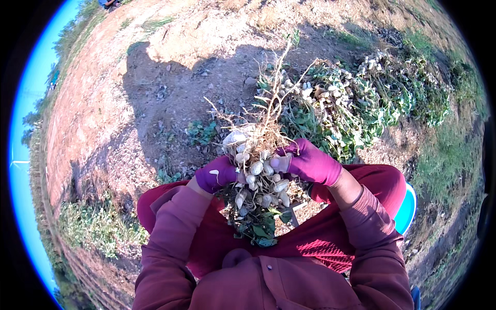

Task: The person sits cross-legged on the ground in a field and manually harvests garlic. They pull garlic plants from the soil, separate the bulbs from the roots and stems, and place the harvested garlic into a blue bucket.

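Between my two hands is a bunch of uprooted peanut plants [263, 178], with pale pods clustered in the middle, bare roots pointing up and away from me and green leaves hanging toward my lap. My left hand [217, 174], in a purple fingerless glove, grips the bunch from its left side; its fingertips are partly hidden by pods. My right hand [310, 161], gloved the same way, holds it on the right, with thumb and fingers at the pods and roots. A light fleck sticks to the back of the left glove.
A heap of pulled peanut plants with pods [348, 97] lies on the ground ahead to the right. Beside my right knee, a turquoise basin [406, 209] shows partly. Low green plants [100, 228] grow at the left. Far off at the top left is a person [109, 4].
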`<state>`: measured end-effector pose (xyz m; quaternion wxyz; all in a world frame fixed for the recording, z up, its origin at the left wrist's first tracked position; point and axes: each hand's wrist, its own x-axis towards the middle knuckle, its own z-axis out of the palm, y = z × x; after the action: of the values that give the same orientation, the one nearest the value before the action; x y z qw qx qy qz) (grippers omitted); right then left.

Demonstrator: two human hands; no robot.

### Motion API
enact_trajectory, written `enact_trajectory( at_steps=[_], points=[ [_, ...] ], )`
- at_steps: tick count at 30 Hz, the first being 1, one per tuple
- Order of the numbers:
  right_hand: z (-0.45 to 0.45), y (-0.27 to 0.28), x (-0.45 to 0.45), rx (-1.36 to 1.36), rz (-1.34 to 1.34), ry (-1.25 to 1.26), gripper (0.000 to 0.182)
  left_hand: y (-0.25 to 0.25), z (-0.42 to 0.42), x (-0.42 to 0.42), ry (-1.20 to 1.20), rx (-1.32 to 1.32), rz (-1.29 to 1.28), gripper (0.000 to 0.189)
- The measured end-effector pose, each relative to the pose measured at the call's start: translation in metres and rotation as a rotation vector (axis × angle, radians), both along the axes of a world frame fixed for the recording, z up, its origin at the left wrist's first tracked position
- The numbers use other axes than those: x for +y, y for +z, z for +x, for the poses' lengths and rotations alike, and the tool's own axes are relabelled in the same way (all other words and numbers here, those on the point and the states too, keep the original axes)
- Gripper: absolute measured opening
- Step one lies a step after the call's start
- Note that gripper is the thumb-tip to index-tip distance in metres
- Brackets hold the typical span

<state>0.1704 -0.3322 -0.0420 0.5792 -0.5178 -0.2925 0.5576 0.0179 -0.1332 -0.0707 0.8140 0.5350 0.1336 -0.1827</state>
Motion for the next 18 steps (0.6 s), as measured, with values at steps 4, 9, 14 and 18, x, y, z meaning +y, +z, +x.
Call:
enact_trajectory(
  at_steps=[4, 9, 14, 18],
  points=[
    [0.012, 0.001, -0.011, 0.369, 0.309, 0.035, 0.036, -0.007, -0.004, 0.000, 0.063, -0.236, -0.244, 0.070],
    [0.018, 0.020, -0.018, 0.435, 0.238, -0.299, 0.021, 0.017, 0.006, 0.004, 0.221, -0.095, -0.227, 0.067],
    [-0.007, -0.006, 0.001, 0.075, -0.106, -0.262, 0.027, 0.016, 0.013, -0.018, 0.219, 0.010, 0.142, 0.052],
    [-0.014, -0.014, 0.005, -0.319, -0.137, -0.274, 0.034, 0.023, 0.022, -0.031, 0.141, 0.011, 0.119, 0.046]
  ],
)
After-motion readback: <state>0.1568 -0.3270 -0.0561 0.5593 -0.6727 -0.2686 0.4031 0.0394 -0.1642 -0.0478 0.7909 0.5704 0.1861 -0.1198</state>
